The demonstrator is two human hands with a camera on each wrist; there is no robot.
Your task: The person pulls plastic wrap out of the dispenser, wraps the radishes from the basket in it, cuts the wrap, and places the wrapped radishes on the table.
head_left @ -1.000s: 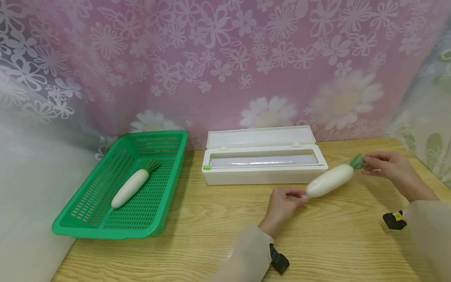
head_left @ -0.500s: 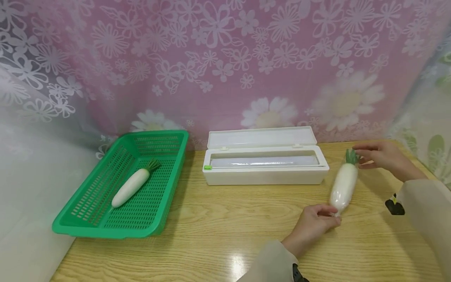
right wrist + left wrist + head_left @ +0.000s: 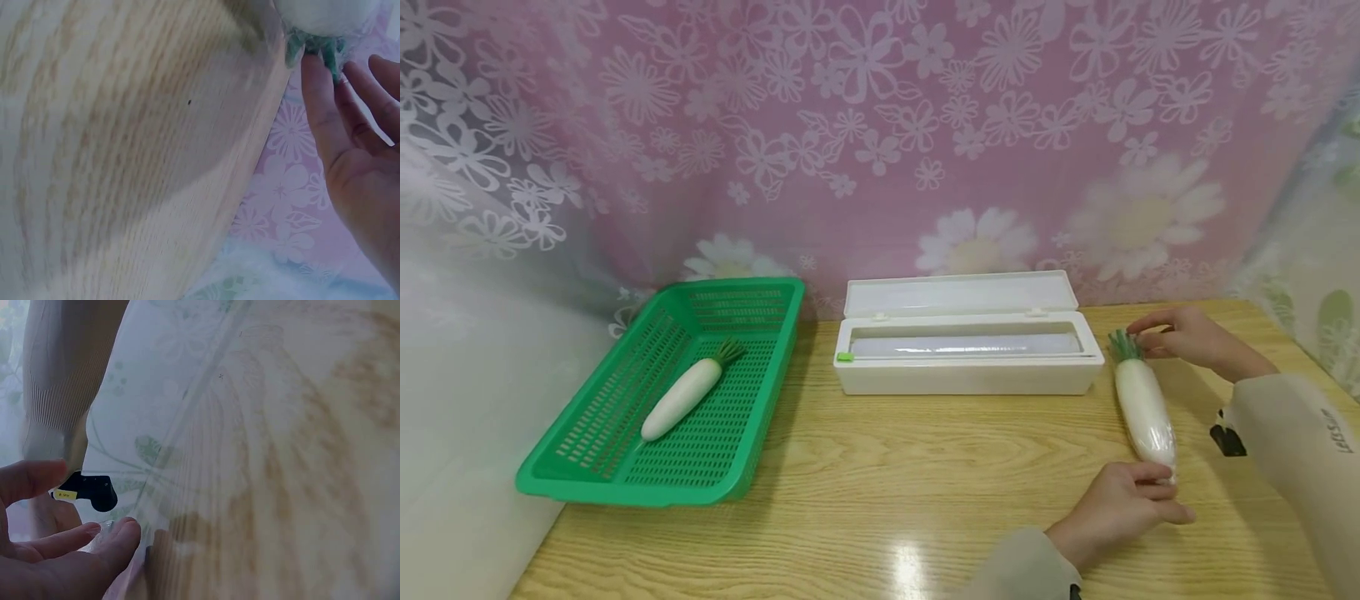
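Note:
A white radish [image 3: 1145, 408] with green leaves, wrapped in clear film, lies lengthwise at the table's right side, leaves toward the back. My left hand [image 3: 1116, 508] is at its near tip, fingers relaxed and partly spread; in the left wrist view its thumb and fingers [image 3: 128, 534] stand apart, with a bit of shiny film behind them. At the leafy end is my right hand [image 3: 1187, 337]. Its straight fingers [image 3: 322, 106] touch the wrapped leaves [image 3: 322, 50] in the right wrist view. Most of the radish is out of both wrist views.
A green basket [image 3: 752, 417] at the left holds another white radish [image 3: 681, 400], with leaves and no visible film. Behind the table's middle stands a white cling film box [image 3: 970, 379], lid raised, roll inside. A floral curtain [image 3: 880, 167] hangs along the table's back edge.
The wrapped radish has moved right and turned from slanting sideways to lying front to back. Both hands travelled with it, the left toward the near right; their fingers have loosened from its ends.

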